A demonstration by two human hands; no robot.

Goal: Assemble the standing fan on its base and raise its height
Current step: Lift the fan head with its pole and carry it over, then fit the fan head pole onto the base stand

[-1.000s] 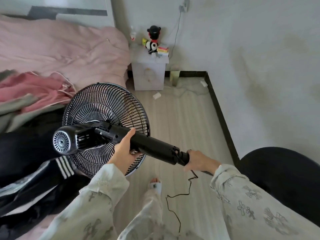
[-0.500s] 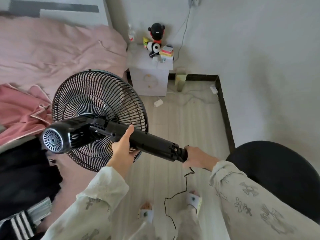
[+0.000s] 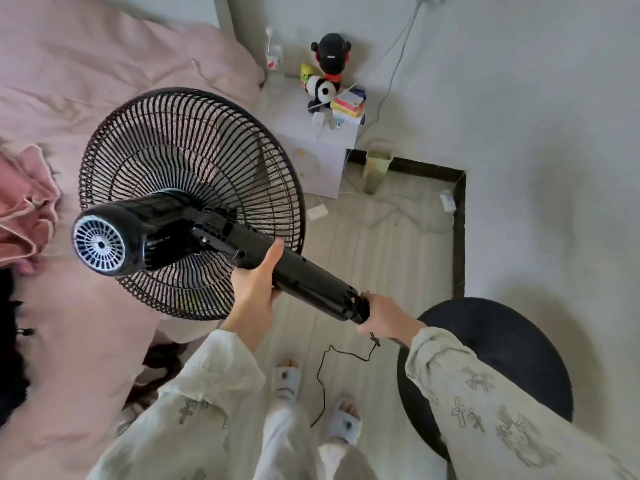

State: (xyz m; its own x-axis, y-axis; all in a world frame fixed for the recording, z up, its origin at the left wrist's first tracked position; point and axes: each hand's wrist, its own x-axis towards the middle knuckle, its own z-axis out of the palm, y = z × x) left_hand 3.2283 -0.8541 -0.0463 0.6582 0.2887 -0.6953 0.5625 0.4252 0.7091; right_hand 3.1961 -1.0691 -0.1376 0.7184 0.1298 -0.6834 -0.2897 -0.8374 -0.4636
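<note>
Risk at this moment came mostly from the weight at the far end. The black plastic standing fan with its round wire cage (image 3: 192, 202) was held in the air, nearly horizontal, above the pink bed cover (image 3: 86, 341) and the pale wooden floor (image 3: 381, 254). The left hand (image 3: 254, 289) was curled around the thick black column (image 3: 308, 282) just below the motor housing, and the right hand (image 3: 384, 315) was closed around the lower end of that column, where the thinner pole begins; the pole itself was mostly hidden behind the wrist. The round black base (image 3: 502, 348) lay on the floor close to the right arm, apart from the fan.

I judged that the heavy head could tip downward if the left hand loosened, and the cage could then strike the small white bedside cabinet (image 3: 311, 161). The thin black power cord (image 3: 323, 375) hung between the slippers, so a foot could catch it during the step toward the base.
</note>
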